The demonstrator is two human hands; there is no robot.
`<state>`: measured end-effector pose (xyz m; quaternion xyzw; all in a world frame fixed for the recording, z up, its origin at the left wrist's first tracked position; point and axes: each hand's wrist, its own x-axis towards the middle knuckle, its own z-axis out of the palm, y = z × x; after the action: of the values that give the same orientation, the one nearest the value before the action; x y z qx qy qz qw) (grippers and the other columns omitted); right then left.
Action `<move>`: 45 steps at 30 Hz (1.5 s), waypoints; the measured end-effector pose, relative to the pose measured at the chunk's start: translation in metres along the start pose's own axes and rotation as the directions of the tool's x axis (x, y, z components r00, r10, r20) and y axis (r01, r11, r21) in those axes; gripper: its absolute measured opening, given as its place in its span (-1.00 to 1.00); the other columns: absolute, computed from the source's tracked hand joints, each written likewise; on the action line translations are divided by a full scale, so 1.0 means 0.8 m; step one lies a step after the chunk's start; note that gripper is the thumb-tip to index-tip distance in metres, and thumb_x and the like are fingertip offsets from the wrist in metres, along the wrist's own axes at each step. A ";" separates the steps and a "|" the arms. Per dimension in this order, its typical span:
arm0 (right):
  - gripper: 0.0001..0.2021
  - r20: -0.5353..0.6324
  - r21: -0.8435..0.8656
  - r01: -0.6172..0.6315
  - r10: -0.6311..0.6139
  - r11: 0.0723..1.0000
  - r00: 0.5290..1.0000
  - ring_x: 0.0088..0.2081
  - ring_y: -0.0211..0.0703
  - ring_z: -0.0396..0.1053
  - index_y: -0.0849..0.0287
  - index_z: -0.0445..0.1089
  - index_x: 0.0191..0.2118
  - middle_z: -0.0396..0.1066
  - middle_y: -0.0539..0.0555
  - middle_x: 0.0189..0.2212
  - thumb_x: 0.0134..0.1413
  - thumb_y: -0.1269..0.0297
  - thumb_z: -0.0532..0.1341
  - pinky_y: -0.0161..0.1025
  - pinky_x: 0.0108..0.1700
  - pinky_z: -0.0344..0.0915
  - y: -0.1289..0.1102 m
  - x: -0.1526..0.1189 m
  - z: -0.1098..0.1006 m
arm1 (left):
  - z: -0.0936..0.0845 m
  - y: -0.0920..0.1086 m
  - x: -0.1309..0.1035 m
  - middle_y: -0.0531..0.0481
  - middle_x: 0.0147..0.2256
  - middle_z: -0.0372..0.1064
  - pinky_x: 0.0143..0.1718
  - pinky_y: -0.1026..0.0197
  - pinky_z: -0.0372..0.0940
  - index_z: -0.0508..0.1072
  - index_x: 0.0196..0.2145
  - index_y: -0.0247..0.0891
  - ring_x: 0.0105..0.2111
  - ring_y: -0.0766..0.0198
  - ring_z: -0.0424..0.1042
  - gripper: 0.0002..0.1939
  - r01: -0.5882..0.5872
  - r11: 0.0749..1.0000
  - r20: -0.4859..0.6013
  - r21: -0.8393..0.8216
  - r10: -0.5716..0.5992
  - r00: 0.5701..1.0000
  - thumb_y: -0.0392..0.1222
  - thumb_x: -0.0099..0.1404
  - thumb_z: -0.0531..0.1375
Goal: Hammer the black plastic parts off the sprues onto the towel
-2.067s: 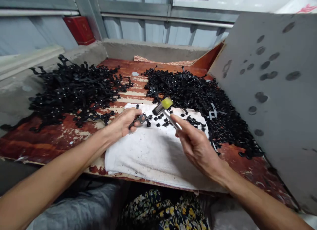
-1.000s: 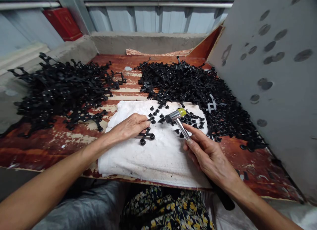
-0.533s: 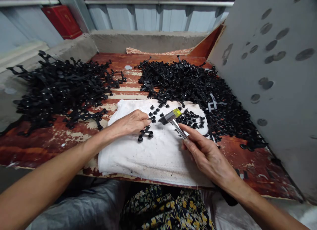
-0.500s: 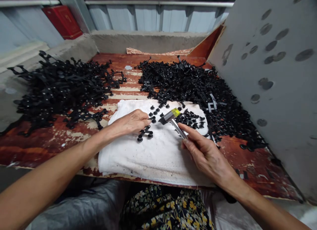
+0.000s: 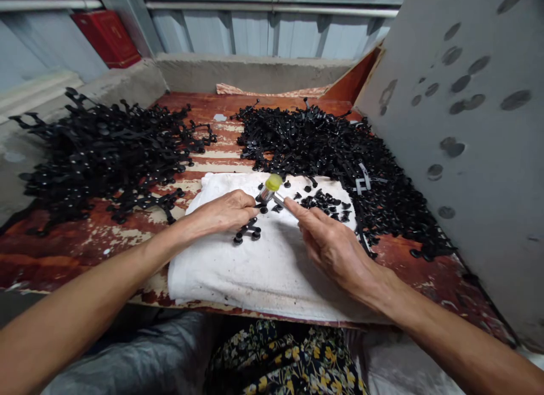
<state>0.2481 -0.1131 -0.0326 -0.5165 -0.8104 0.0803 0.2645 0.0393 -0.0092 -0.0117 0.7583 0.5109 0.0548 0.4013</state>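
My left hand (image 5: 232, 211) is closed on a black linked part (image 5: 247, 232) with round ends, over the white cloth (image 5: 255, 276). In my right hand (image 5: 327, 236) is a small hammer (image 5: 269, 191) with a metal body and a yellow face. The hammer's head is upright over the end of the black part beside my left fingertips, its dark lower face down. Whether it touches the part cannot be made out. Small black round pieces (image 5: 323, 204) lie on the cloth, just beyond my right hand.
A large heap of black parts (image 5: 106, 145) covers the table's left side; another heap (image 5: 306, 134) spreads across the back and right. A grey spotted panel (image 5: 459, 157) stands at the right. A red box (image 5: 108, 38) sits at the back left.
My right hand has moved left and turned, bringing the hammer from a tilted position to upright over the black part. My left hand has stayed nearly in place.
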 end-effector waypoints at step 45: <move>-0.87 0.258 0.790 -0.482 0.507 0.380 0.822 -0.74 -0.39 0.05 0.10 0.20 -0.27 0.17 -0.22 -0.68 0.12 0.22 0.17 -0.45 -0.75 0.01 -0.037 0.025 0.015 | 0.027 0.001 -0.076 0.09 -0.54 0.23 -0.47 0.24 0.10 0.27 -0.45 -0.21 -0.51 0.28 0.25 -0.60 -0.105 0.993 -0.261 -0.048 0.089 0.961 0.14 0.32 -0.06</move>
<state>0.2113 -0.1071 -0.0240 -0.5469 -0.4779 0.5198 0.4498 0.0220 -0.0710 -0.0056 0.7560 0.5191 0.1886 0.3513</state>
